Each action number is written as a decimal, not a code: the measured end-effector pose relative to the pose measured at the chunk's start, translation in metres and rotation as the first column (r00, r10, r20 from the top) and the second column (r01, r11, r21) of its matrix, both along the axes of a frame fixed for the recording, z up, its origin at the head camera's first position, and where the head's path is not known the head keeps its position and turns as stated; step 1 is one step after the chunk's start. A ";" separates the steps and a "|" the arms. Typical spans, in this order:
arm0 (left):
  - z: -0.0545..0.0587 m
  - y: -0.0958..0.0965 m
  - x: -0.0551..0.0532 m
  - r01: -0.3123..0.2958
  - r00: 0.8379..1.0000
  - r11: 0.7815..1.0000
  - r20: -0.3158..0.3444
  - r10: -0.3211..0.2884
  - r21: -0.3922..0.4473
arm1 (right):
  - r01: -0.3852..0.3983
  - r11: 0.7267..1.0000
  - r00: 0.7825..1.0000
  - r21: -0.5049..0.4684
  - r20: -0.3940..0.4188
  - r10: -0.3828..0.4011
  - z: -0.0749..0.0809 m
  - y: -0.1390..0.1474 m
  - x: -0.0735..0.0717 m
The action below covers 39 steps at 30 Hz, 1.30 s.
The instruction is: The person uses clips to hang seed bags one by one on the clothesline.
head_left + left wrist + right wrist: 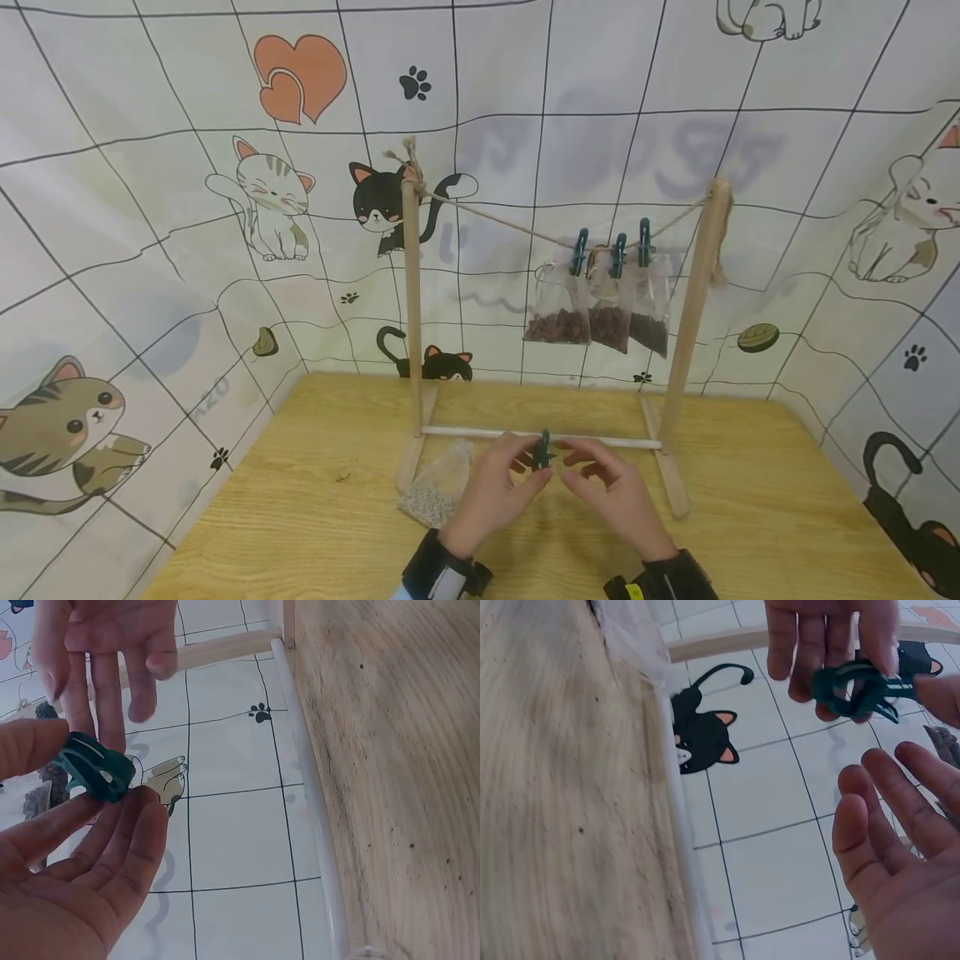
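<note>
My left hand point(501, 483) pinches a dark green clothespin point(97, 766) between thumb and fingers, above the table. Just to its right, my right hand point(617, 492) has loosely bent fingers and holds nothing. Its fingers point(900, 810) are apart from the clothespin in the right wrist view, while its thumb comes close to the clip's end. A clear plastic bag of pale grains point(433, 493) lies on the table beside my left hand.
Behind my hands stands a wooden frame point(412, 308) with a rope point(495, 218) strung across. Three green clothespins hold bags on the rope: two with reddish-brown bits point(558, 325) and one with darker contents point(649, 332). A white crossbar point(615, 442) joins the feet.
</note>
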<state>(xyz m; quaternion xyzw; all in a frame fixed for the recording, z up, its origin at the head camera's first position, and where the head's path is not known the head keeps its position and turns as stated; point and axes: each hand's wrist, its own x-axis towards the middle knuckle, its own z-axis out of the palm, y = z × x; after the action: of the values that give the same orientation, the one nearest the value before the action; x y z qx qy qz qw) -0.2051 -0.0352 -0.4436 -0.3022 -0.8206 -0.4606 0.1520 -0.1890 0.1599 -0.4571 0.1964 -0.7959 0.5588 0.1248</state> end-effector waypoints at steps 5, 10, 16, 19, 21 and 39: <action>0.000 -0.002 -0.001 0.007 0.998 0.996 -0.058 -0.012 -0.090 | -0.044 0.999 0.999 -0.023 -0.011 0.044 0.004 0.004 0.000; 0.002 -0.002 0.001 0.080 0.996 0.984 -0.016 -0.084 -0.161 | -0.080 0.996 0.997 -0.037 -0.013 0.080 0.004 0.004 0.001; 0.003 -0.001 0.001 0.119 0.993 0.977 0.010 -0.119 -0.175 | -0.058 0.997 0.998 -0.052 0.010 0.059 0.003 0.005 0.002; 0.005 -0.001 0.002 0.122 0.992 0.978 0.014 -0.122 -0.171 | -0.054 0.997 0.998 -0.055 0.007 0.055 0.003 0.005 0.002; 0.006 -0.002 0.003 0.124 0.992 0.977 0.020 -0.123 -0.173 | -0.045 0.998 0.999 -0.044 -0.028 0.044 0.003 0.005 0.002; -0.001 -0.069 -0.027 -0.323 0.938 0.897 0.024 0.346 -0.302 | 0.149 0.987 0.988 0.054 -0.051 -0.147 0.002 0.004 0.002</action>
<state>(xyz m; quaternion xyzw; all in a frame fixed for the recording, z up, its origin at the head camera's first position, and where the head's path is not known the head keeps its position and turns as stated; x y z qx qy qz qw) -0.2326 -0.1043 -0.4442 -0.1580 -0.9246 -0.3122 0.1505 -0.1873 0.1639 -0.4550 0.1535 -0.8209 0.5202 0.1791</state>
